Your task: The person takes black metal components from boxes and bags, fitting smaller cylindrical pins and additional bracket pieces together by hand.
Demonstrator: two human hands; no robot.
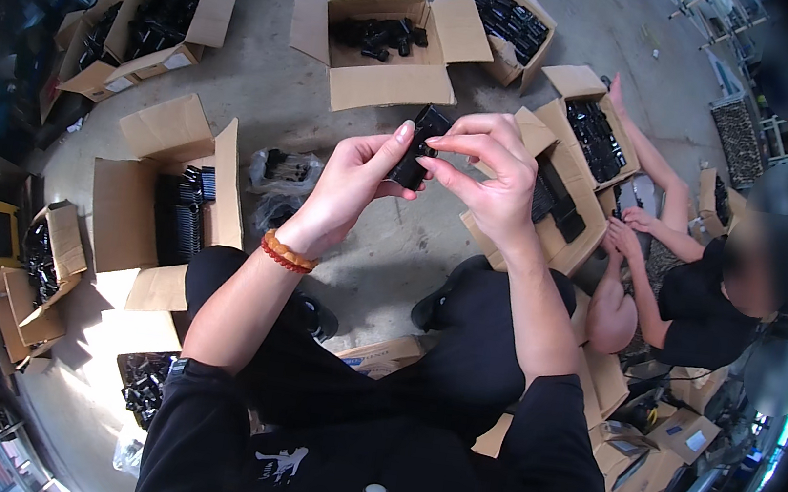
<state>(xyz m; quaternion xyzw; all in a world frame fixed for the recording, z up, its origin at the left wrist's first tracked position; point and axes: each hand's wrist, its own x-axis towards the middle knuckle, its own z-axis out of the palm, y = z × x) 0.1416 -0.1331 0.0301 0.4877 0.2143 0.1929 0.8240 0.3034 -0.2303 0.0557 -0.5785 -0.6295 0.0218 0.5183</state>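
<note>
In front of me, above the floor, my left hand (364,170) grips a black rectangular part (408,161), thumb along its near face and fingers behind it. The part is tilted, its upper end leaning right. My right hand (492,170) is closed in a pinch, with thumb and index fingertip against the part's right side. Whatever small piece may lie between those fingertips is too small to make out. Below my right hand stands an open carton (579,247) with long black pieces in it.
Ahead is an open carton (391,90) of black parts; a fuller carton (531,66) stands beside it. On my left are another carton (118,212) and a clear plastic bag (273,187). At the right, a person (713,295) handles something small near a filled carton (627,155).
</note>
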